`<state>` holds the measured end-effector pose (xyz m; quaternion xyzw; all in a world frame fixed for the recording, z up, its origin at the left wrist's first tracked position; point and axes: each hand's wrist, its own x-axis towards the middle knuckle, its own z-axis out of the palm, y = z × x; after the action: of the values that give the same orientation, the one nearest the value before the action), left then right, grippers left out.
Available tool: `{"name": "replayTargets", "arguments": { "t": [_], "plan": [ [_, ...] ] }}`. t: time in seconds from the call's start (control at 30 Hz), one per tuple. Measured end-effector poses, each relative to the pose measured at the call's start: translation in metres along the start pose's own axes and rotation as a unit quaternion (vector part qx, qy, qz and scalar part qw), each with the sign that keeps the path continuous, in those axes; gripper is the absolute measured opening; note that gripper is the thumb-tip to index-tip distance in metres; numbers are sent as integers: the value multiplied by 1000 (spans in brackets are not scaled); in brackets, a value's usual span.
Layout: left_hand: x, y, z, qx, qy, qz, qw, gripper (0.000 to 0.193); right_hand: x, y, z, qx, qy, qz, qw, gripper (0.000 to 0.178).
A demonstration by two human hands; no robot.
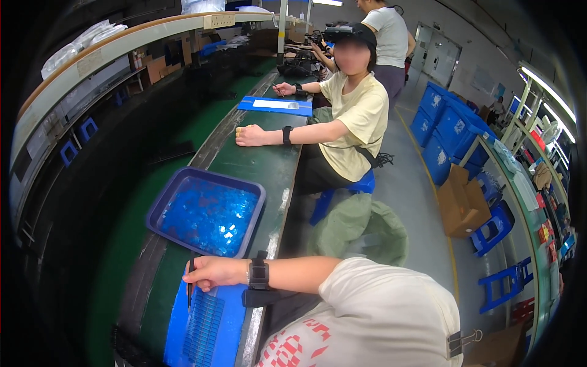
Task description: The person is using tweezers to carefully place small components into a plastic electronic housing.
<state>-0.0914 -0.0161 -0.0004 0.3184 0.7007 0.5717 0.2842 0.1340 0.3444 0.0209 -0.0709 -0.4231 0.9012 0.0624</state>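
My right hand [214, 273] is closed around slim black tweezers [191, 286], which point down at the bench. Their tips are at the left edge of a set of small translucent blue strips [203, 330], laid in close rows on a flat blue board [231, 324]. The board lies under and below my hand, and its lower end runs out of the picture. Just beyond my hand stands a dark blue plastic tray [260, 211], its floor covered with many small shiny blue pieces [211, 211]. My left hand is out of the picture.
Along the green bench [244, 162], a seated co-worker [361, 116] has both hands by another blue board [302, 109] with a white strip. A green sack [342, 229] sits on the floor by the bench. Blue bins [437, 159], a cardboard box [461, 202] and blue stools stand to the right.
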Motion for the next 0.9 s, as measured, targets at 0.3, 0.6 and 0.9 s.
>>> {"name": "replayTargets", "arguments": {
  "t": [0.3,0.6,0.9],
  "plan": [
    [-4,55,51,-82,94,-123,984,46,1,4,-4,-17,-7,-20,1000,11],
    [-3,65,59,-144,138,-156,967,45,-1,1,-2,-13,-2,-6,1000,10],
    [-2,71,63,-162,152,-171,960,45,1,2,-4,0,-7,-3,1000,10]
  ]
}}
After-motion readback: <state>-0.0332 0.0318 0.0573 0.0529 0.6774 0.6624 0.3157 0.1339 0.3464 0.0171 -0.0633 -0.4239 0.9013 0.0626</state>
